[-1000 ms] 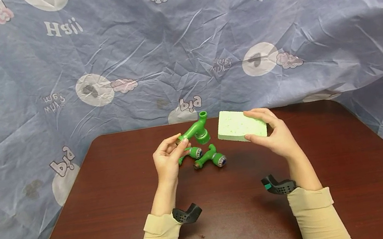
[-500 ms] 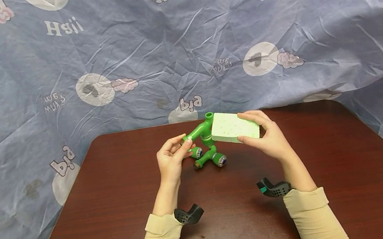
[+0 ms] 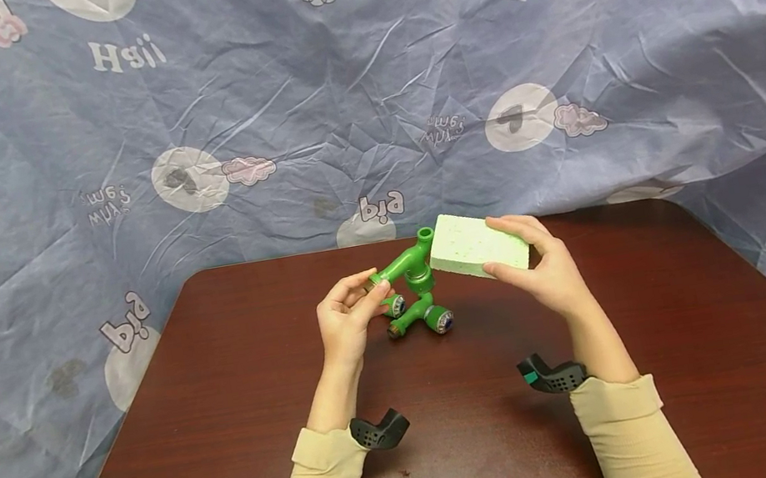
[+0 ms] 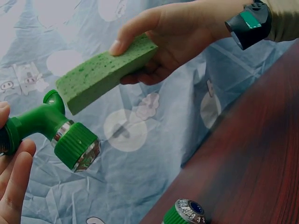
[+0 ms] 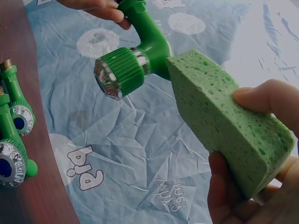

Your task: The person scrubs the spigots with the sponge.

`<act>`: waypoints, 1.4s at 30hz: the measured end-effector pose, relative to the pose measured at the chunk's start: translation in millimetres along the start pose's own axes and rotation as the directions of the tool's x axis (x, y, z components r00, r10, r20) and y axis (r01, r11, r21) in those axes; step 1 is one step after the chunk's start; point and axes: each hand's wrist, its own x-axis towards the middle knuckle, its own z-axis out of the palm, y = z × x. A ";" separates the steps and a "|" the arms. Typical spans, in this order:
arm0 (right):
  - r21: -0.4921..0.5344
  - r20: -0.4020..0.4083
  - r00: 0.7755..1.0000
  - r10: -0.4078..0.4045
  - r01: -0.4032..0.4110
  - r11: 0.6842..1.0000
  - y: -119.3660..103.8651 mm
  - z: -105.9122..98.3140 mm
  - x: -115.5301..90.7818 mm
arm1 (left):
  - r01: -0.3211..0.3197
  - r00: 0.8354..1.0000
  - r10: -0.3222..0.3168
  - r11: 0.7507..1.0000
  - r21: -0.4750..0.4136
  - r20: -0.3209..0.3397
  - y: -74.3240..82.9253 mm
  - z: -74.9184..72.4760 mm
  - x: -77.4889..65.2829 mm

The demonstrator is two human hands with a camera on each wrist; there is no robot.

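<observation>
A green faucet point(image 3: 398, 263) with a ribbed knob is held above the table by my left hand point(image 3: 344, 322), which pinches its threaded inlet end. My right hand point(image 3: 551, 270) grips a light green sponge point(image 3: 477, 243) between thumb and fingers. In the left wrist view the sponge's near corner sits right beside the faucet's spout point(image 4: 52, 99). The right wrist view has the sponge's end point(image 5: 187, 74) overlapping the faucet's bend; whether they touch I cannot tell. My palm hides part of the sponge's far end there.
Two more green faucets lie on the dark red-brown table beneath the held one: the nearer faucet point(image 3: 411, 315) and, partly behind my left hand, another faucet point(image 3: 394, 305). A blue printed cloth point(image 3: 361, 107) hangs behind the table point(image 3: 253, 464).
The left hand has moved the faucet slightly right. The sponge went left to the faucet's spout, then shifted a little back right and up. The faucets on the table stayed put.
</observation>
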 end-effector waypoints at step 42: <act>-0.159 -0.042 0.999 0.018 -0.025 0.987 -6.3 11.3 0.1 | 0.016 0.984 -0.027 0.998 0.062 0.176 -0.9 3.1 -3.4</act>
